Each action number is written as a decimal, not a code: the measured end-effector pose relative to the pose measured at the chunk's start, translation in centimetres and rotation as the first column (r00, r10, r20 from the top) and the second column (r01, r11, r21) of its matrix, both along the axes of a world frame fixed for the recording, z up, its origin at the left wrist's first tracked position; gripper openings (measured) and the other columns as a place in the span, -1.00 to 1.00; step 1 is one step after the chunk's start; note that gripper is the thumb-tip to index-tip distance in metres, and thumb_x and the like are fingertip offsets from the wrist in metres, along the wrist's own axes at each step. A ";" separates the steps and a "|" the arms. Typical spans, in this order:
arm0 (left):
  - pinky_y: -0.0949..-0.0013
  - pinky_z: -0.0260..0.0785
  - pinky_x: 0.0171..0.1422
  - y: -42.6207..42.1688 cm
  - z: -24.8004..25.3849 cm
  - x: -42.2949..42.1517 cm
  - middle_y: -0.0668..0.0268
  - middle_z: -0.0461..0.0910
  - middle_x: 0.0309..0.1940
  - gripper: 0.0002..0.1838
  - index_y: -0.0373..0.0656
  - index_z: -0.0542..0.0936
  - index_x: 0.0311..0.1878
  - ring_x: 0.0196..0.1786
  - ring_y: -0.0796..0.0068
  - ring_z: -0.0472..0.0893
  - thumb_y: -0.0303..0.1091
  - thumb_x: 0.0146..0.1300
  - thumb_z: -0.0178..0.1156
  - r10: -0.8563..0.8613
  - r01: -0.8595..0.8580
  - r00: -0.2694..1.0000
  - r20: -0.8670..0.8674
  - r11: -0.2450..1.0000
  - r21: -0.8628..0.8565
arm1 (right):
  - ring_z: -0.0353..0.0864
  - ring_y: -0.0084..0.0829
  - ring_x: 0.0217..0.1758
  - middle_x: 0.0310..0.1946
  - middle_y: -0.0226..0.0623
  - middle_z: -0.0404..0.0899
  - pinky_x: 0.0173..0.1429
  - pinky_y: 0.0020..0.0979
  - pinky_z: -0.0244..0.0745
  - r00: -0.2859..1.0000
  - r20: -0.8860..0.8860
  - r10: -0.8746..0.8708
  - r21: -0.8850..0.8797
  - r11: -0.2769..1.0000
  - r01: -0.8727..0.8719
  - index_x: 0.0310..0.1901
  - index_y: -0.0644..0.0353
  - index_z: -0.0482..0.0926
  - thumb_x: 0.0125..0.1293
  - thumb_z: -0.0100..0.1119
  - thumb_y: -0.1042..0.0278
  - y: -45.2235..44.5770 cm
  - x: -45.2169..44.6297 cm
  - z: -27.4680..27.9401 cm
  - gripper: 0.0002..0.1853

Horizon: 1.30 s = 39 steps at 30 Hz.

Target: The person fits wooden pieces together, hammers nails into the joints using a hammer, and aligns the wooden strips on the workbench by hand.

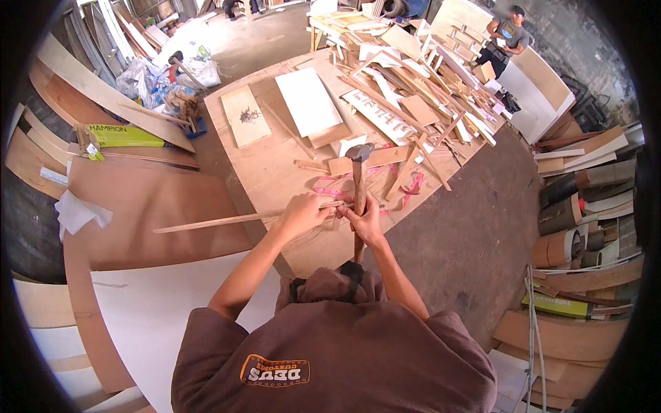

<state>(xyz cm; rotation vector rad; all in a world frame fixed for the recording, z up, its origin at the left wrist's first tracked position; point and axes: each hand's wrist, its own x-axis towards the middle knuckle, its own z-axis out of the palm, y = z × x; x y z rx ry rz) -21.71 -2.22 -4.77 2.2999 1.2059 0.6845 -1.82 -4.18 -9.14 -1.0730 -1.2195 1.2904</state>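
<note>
A person in a brown shirt [330, 344] stands at the near end of a plywood table [251, 175], 2 hands meeting over a thin wood strip [220, 221]. Handling it well would seem to call for a light, steady pinch close to the end, the long free length kept from swinging, and the weight of the hammer [359, 180] held off the fingertips.

Both forearms reach forward and converge, elbows bent outward. The left hand [305, 215], back upward, pinches the strip near its right end; the rest runs left, past the table's edge. The right hand [366, 221] comes in beside it, fingers curled; whether it grips the strip, the hammer or both cannot be told. The hammer's handle crosses that hand, head on the far side.

Beyond lie pink ribbons [414, 187], a white board [303, 103] and, far right, heaped wood offcuts [418, 109]. A co-worker [511, 36] is farther still.
</note>
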 end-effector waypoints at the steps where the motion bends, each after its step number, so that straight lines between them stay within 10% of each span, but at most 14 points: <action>1: 0.05 0.56 -0.17 0.0 0.1 -0.1 0.09 0.73 -0.32 -0.83 0.00 0.74 -0.11 -0.25 -0.01 0.71 -0.24 0.29 0.28 0.001 -0.001 1.000 -0.001 1.000 0.002 | 0.73 -0.49 -0.29 -0.08 -0.17 0.70 -0.48 -0.56 0.51 1.000 0.011 -0.001 0.003 1.000 0.001 0.10 0.30 0.42 0.29 0.44 0.49 -0.1 -0.1 0.3 -0.57; 8: 0.02 0.54 -0.14 0.3 0.8 -0.6 0.07 0.72 -0.31 -0.80 -0.04 0.73 -0.08 -0.22 -0.05 0.70 -0.19 0.35 0.26 -0.027 0.021 0.998 -0.059 0.994 -0.106 | 0.71 -0.47 -0.18 -0.12 -0.17 0.69 -0.13 -0.40 0.66 0.998 0.067 -0.020 0.024 1.000 0.019 0.07 0.34 0.45 0.27 0.45 0.50 0.2 -0.2 -0.1 -0.58; 12: -0.01 0.53 -0.14 0.7 0.2 -0.8 0.04 0.71 -0.32 -0.78 -0.09 0.70 -0.08 -0.21 -0.07 0.69 -0.19 0.37 0.23 -0.056 0.043 0.990 -0.128 0.994 -0.102 | 0.70 -0.46 -0.18 -0.13 -0.16 0.69 -0.12 -0.39 0.66 0.992 0.124 -0.028 0.005 1.000 0.027 0.05 0.35 0.45 0.26 0.47 0.51 0.6 -0.4 -1.3 -0.58; 14: -0.02 0.53 -0.12 0.9 0.2 -0.9 0.03 0.70 -0.31 -0.79 -0.11 0.69 -0.09 -0.20 -0.08 0.69 -0.22 0.37 0.21 -0.063 0.045 0.985 -0.159 0.992 -0.115 | 0.71 -0.58 -0.40 -0.34 -0.30 0.69 -0.57 -0.60 0.41 0.997 0.009 -0.071 0.104 0.992 0.070 -0.05 0.31 0.47 0.25 0.51 0.41 0.6 -1.0 -1.7 -0.61; 18: -0.05 0.54 -0.07 0.5 0.3 -0.9 -0.02 0.69 -0.28 -0.82 -0.13 0.67 -0.08 -0.17 -0.09 0.69 -0.32 0.35 0.17 -0.054 0.047 0.993 -0.106 0.996 -0.072 | 0.71 -0.57 -0.40 -0.36 -0.28 0.69 -0.57 -0.60 0.41 0.992 -0.017 -0.123 0.101 0.987 0.124 -0.08 0.30 0.47 0.24 0.52 0.41 0.3 -1.3 -1.9 -0.62; 20: -0.06 0.52 -0.05 0.7 0.3 -0.9 -0.03 0.69 -0.30 -0.82 -0.14 0.66 -0.08 -0.15 -0.12 0.68 -0.33 0.34 0.16 -0.057 0.046 0.989 -0.134 0.995 -0.083 | 0.70 -0.46 -0.18 -0.12 -0.14 0.68 -0.13 -0.39 0.67 0.996 0.036 -0.077 -0.020 0.997 0.078 0.03 0.34 0.44 0.24 0.47 0.55 0.3 -1.1 -1.5 -0.58; 39: -0.08 0.48 -0.08 1.7 1.7 -1.0 -0.07 0.67 -0.32 -0.79 -0.19 0.65 -0.12 -0.16 -0.16 0.66 -0.27 0.39 0.15 -0.130 0.093 0.974 -0.186 0.976 -0.196 | 0.71 -0.46 -0.27 -0.12 -0.16 0.67 -0.21 -0.43 0.66 0.998 -0.011 -0.066 -0.002 0.998 0.066 0.05 0.36 0.42 0.30 0.35 0.65 0.2 -1.4 -1.0 -0.64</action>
